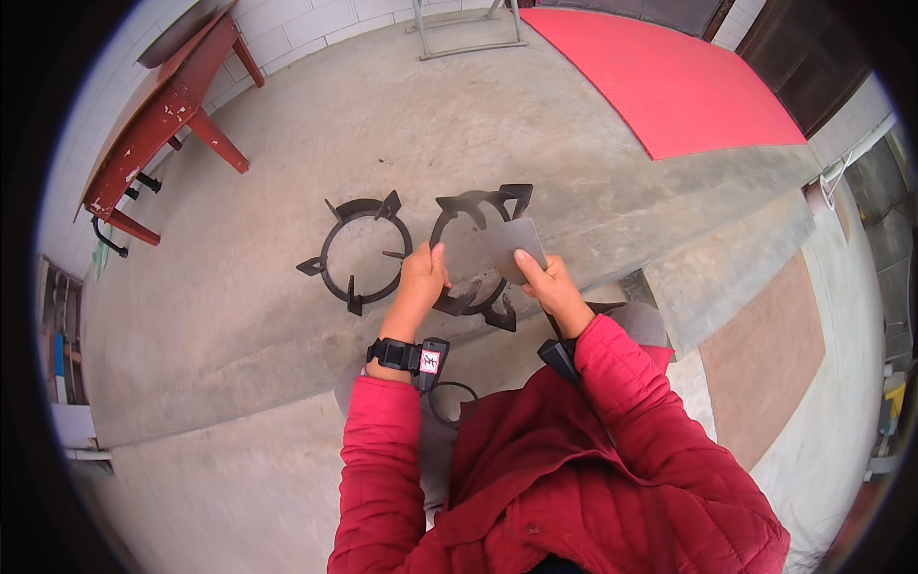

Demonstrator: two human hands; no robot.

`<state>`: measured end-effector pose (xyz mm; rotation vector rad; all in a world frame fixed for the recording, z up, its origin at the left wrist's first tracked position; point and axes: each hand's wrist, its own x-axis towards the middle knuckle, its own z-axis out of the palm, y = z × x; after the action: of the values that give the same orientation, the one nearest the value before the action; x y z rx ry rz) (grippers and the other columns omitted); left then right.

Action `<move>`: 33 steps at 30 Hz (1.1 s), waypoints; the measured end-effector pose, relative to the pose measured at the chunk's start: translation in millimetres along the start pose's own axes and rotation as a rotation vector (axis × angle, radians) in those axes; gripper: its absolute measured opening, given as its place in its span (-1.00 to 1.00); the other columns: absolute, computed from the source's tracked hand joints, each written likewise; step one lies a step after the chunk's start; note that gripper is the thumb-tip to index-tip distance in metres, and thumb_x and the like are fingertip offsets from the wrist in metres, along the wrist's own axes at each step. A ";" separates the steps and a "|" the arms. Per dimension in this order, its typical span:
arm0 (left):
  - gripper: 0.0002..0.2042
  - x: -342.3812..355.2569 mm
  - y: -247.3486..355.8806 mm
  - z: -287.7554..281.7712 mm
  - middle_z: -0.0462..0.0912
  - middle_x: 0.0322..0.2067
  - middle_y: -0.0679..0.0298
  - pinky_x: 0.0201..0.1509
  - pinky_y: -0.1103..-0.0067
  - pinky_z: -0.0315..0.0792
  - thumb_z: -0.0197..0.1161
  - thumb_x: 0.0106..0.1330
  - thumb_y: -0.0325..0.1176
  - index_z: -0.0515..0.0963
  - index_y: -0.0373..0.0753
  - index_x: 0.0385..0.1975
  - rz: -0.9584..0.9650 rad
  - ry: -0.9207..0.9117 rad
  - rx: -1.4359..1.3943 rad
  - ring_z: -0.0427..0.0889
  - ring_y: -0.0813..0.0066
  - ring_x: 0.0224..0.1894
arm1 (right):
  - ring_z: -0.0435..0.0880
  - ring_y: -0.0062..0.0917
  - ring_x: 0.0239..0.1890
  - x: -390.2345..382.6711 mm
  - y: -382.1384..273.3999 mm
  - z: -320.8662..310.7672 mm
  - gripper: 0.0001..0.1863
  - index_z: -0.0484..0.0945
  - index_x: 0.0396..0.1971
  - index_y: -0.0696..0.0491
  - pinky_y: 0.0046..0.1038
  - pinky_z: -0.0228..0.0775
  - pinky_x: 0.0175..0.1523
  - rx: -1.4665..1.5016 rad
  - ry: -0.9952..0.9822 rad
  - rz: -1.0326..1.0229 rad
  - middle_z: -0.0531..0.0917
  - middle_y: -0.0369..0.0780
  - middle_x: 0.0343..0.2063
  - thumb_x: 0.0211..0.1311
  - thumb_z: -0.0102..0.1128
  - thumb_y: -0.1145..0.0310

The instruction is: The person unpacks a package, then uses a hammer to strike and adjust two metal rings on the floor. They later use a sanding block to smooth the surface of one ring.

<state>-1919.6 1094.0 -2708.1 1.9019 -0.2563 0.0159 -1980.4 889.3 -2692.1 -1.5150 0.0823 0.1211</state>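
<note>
- Floor: bare grey concrete, in slabs with a shallow step running across the view below the hands. It carries all the items listed here.
- Wall: white blockwork along the upper left edge of the view.
- Red mat: flat, lying on the floor at upper right, well apart from the hands.
- Brown floor panel: set flush in the floor at the right.
- Red bench: worn paint, standing against the wall at upper left.
- Metal frame: grey tube legs at the top centre, only partly in view.
- Person: red padded sleeves enter from the lower edge; a black wrist strap sits on the left wrist.
- Held pan support: black metal ring with pointed prongs, raised above the floor between the hands.
- Second pan support: same kind, lying flat on the floor just left of the held one.
- Grey abrasive sheet: small rectangle, laid against the right side of the held ring.
- Left hand: grip closed around the lower left rim of the held ring, thumb on top.
- Right hand: grip pinches the grey sheet, thumb pressing it onto the ring.
</note>
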 end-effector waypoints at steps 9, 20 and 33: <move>-0.68 23.4 29.1 30.9 0.41 -0.79 0.09 -0.64 0.48 0.35 -0.12 0.32 -0.22 0.31 -0.38 -0.54 -0.030 0.001 0.094 0.51 0.29 -0.75 | 0.15 -0.77 -0.77 14.1 -18.3 -27.5 -0.62 0.47 -0.59 0.08 -0.66 -0.04 -0.67 0.066 0.051 0.123 0.35 -0.42 -0.75 0.16 0.04 0.05; -0.69 28.7 58.8 62.0 0.43 -0.79 0.06 -0.62 0.42 0.36 -0.14 0.33 -0.24 0.33 -0.40 -0.50 0.030 -0.027 0.170 0.51 0.23 -0.74 | 0.15 -0.80 -0.78 -30.4 -21.5 -60.7 -0.63 0.47 -0.64 0.05 -0.70 -0.05 -0.69 0.247 0.106 0.215 0.33 -0.44 -0.77 0.16 0.04 0.06; -0.70 24.7 46.6 80.6 0.44 -0.78 -0.01 -0.61 0.39 0.37 -0.11 0.32 -0.25 0.33 -0.40 -0.50 0.018 -0.019 0.246 0.52 0.18 -0.73 | 0.09 -0.78 -0.78 -12.4 -31.2 -75.8 -0.64 0.41 -0.67 0.06 -0.68 -0.11 -0.68 0.291 0.166 0.174 0.29 -0.43 -0.78 0.18 0.04 0.10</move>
<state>-1913.4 999.9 -2688.9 2.1454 -0.2954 0.0433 -1987.0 811.7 -2663.7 -1.2228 0.3503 0.1167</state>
